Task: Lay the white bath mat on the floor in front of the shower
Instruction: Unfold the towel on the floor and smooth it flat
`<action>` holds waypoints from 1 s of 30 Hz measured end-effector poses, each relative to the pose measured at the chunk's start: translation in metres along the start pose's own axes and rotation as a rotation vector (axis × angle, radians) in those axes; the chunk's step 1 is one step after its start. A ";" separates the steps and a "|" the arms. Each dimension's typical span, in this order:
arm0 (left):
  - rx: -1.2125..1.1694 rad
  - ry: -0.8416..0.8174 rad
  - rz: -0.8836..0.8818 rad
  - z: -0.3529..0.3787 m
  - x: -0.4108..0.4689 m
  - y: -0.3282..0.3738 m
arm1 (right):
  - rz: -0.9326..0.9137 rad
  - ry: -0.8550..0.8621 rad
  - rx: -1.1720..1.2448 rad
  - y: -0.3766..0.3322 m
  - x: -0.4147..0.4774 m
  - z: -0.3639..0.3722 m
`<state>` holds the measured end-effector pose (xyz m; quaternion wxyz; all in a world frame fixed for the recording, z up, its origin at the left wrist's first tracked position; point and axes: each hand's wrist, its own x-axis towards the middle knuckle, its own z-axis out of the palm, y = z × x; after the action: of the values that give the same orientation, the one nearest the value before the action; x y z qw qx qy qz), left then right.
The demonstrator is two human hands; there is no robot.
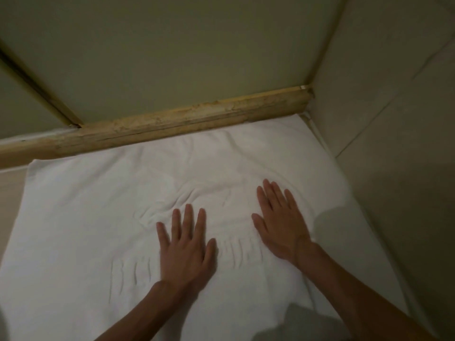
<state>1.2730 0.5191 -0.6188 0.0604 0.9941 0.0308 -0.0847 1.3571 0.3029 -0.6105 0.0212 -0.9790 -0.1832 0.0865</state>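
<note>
One white bath mat (pixel 98 205) fills the middle and lower frame, spread on the floor (pixel 9 193); its far edge lies against one worn wooden threshold (pixel 172 124) across the upper middle, its right edge beside the wall (pixel 394 119). Two hands rest on it, both flat, fingers straight, grasping nothing; the left hand (pixel 186 249) at lower centre, the right hand (pixel 278 225) just right of it. Small wrinkles bunch ahead of the left fingers and between the hands. It looks soft, light and limp, likely to ruck when pushed; I judge the corners or edges the best places to pinch and tug flat.
</note>
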 end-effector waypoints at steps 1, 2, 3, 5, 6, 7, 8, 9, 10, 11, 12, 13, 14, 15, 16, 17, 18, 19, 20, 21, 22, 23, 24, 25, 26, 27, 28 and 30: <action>0.000 0.003 0.004 0.000 -0.001 0.000 | 0.015 -0.012 -0.014 0.009 0.000 0.001; 0.000 0.007 0.006 -0.001 -0.001 0.000 | 0.032 -0.009 -0.021 0.018 -0.001 0.001; 0.000 0.011 0.006 -0.001 -0.001 0.000 | 0.049 0.011 -0.026 0.026 -0.002 0.000; 0.005 0.012 0.005 -0.002 -0.001 0.000 | 0.070 0.052 -0.013 0.042 -0.005 -0.004; 0.005 0.013 0.007 -0.002 -0.001 0.000 | 0.066 0.066 0.003 0.050 -0.006 -0.006; 0.004 0.014 0.008 -0.002 -0.001 0.000 | 0.060 0.074 0.015 0.057 -0.007 -0.006; 0.001 0.013 0.009 -0.002 -0.001 0.001 | 0.060 0.076 0.020 0.064 -0.008 -0.007; -0.002 0.013 0.010 -0.003 -0.001 0.001 | 0.066 0.069 0.018 0.071 -0.009 -0.008; -0.003 0.013 0.010 -0.003 -0.001 0.001 | 0.072 0.061 0.009 0.077 -0.009 -0.008; -0.002 0.013 0.007 -0.003 -0.001 0.002 | 0.077 0.055 -0.002 0.083 -0.009 -0.008; -0.001 0.012 0.003 -0.004 -0.001 0.002 | 0.086 0.047 -0.008 0.088 -0.010 -0.008; -0.003 0.010 -0.001 -0.004 -0.001 0.002 | 0.101 0.036 -0.007 0.093 -0.011 -0.007; -0.004 0.009 -0.003 -0.004 -0.001 0.003 | 0.118 0.027 -0.008 0.097 -0.011 -0.007; -0.005 0.008 -0.004 -0.004 -0.001 0.003 | 0.130 0.026 -0.012 0.100 -0.012 -0.006; -0.005 0.008 -0.003 -0.005 -0.001 0.003 | 0.137 0.025 -0.014 0.102 -0.012 -0.006; -0.006 0.009 -0.002 -0.005 -0.001 0.003 | 0.139 0.022 -0.011 0.102 -0.012 -0.006; -0.008 0.009 0.000 -0.006 -0.001 0.003 | 0.142 0.018 -0.006 0.103 -0.012 -0.006; -0.008 0.007 -0.002 -0.006 -0.001 0.003 | 0.144 0.017 -0.001 0.103 -0.012 -0.006; -0.004 0.003 -0.007 -0.006 -0.001 0.003 | 0.145 0.017 0.002 0.103 -0.012 -0.006; 0.002 -0.001 -0.011 -0.006 -0.001 0.003 | 0.146 0.016 0.002 0.103 -0.012 -0.005; 0.005 -0.003 -0.013 -0.005 -0.001 0.003 | 0.148 0.015 0.002 0.103 -0.012 -0.006; 0.004 -0.005 -0.015 -0.005 -0.001 0.003 | 0.149 0.016 0.001 0.103 -0.012 -0.006; -0.001 -0.009 -0.016 -0.005 -0.001 0.003 | 0.150 0.016 -0.002 0.103 -0.011 -0.006; -0.007 -0.014 -0.016 -0.005 -0.001 0.003 | 0.152 0.012 -0.012 0.102 -0.012 -0.007; -0.011 -0.019 -0.014 -0.005 -0.001 0.003 | 0.153 0.010 -0.023 0.101 -0.012 -0.007; -0.010 -0.025 -0.010 -0.006 -0.001 0.003 | 0.156 0.011 -0.027 0.100 -0.012 -0.008; -0.004 -0.028 -0.005 -0.006 0.000 0.003 | 0.162 0.015 -0.023 0.098 -0.012 -0.010; 0.000 -0.016 0.006 -0.008 0.006 0.000 | 0.168 0.049 0.005 0.092 -0.006 -0.016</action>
<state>1.2806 0.5201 -0.6122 0.0609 0.9935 0.0274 -0.0927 1.3867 0.2150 -0.6002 0.0208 -0.9927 -0.0999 0.0646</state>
